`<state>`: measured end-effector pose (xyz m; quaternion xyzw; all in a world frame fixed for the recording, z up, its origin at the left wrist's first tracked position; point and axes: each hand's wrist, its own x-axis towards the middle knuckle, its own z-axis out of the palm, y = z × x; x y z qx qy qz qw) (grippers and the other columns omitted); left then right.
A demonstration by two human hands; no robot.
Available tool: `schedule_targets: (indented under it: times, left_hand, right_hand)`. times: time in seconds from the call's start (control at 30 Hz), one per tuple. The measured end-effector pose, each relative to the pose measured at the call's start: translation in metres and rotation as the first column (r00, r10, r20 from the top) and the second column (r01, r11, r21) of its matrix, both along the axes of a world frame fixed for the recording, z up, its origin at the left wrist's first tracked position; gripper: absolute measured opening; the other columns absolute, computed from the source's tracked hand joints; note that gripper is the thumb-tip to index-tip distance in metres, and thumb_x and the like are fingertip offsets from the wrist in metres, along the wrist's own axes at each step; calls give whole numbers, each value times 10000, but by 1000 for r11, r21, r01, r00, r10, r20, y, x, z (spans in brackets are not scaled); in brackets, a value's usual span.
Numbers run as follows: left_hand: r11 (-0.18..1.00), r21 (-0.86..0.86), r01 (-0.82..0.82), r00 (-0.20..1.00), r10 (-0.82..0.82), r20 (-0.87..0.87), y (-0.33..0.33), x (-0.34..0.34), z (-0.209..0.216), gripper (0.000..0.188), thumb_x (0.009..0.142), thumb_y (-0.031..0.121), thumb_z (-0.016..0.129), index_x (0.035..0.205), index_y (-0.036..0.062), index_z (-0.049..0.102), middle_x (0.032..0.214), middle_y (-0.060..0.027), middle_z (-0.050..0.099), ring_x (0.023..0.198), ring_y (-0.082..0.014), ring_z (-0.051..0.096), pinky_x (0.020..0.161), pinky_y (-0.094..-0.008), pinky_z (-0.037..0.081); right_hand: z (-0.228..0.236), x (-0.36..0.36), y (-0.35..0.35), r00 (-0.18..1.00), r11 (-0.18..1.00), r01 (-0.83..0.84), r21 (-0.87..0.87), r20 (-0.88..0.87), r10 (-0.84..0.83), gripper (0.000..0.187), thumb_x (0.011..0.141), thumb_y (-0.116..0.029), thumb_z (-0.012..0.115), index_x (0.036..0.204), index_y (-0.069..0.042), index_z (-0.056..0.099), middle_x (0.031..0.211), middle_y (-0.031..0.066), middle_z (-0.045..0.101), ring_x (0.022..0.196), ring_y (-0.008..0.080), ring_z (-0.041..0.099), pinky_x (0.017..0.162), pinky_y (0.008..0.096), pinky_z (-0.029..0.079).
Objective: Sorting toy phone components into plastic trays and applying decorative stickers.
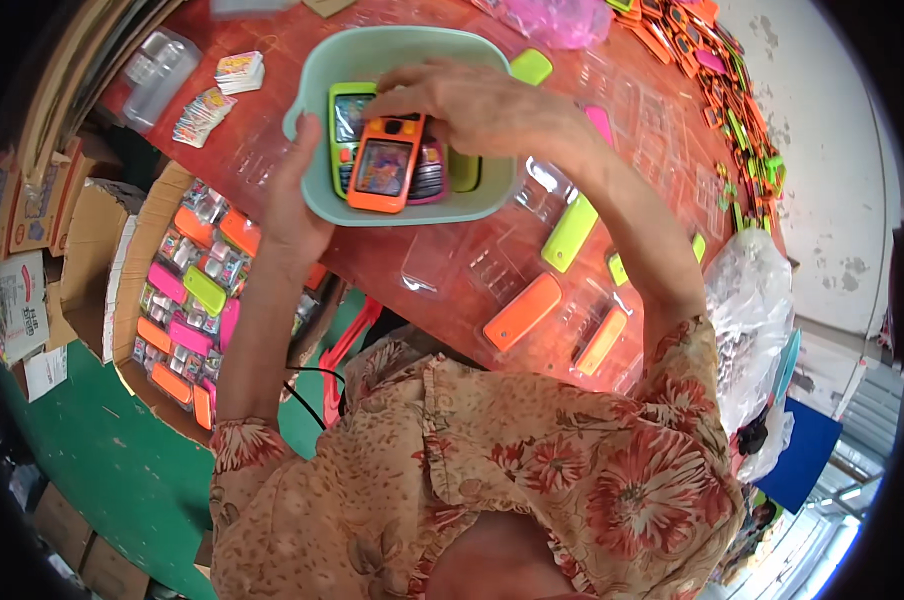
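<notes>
A pale green plastic tub (322, 65) stands on the red table in front of me. My left hand (297, 200) grips its left side, with the thumb up at the rim. Inside the tub, my right hand (472, 110) has its fingers closed at the top of an orange toy phone (382, 172). That toy lies tilted over a lime green toy phone (347, 118) and a purple one (429, 178). Part of both lower toys is hidden under the orange one and my fingers.
Orange casings (523, 311) and green casings (571, 232) lie on the table (432, 315) among clear plastic trays (622, 100). A carton (137, 290) of packed toys stands at left. Cards (204, 117) sit far left. Loose coloured parts (737, 100) pile up far right, beside a clear bag (752, 310).
</notes>
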<state>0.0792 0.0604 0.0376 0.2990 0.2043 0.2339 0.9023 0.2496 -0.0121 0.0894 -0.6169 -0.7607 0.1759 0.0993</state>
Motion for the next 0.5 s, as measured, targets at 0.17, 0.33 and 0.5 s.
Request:
schedule_targets:
  times: [0.17,0.33,0.5]
  left_hand:
    - [996,-32,80,997,-80,4,11,-2,-2,424,862,328,362,1157,25,372,1092,-94,489,973,-187,500,830,-331,410]
    - [999,-11,-40,999,40,-2,18,-13,-4,414,865,314,359,1180,45,360,1133,-86,463,1015,-200,471,857,-343,389]
    - [989,29,-148,988,149,-45,27,-33,3,407,864,314,363,1175,53,367,1118,-79,477,1005,-192,481,844,-330,400]
  right_hand:
    - [-2,6,0,986,993,20,113,-166,0,319,716,-66,545,1034,-72,521,972,74,494,932,249,465,776,342,387]
    - [23,13,-34,825,909,372,189,-516,-230,212,802,-93,501,1006,-40,524,945,39,534,892,131,499,775,247,391]
    - [23,64,-82,692,891,430,-144,-581,-428,216,798,-37,496,1012,-55,521,872,-6,536,843,80,484,736,220,393]
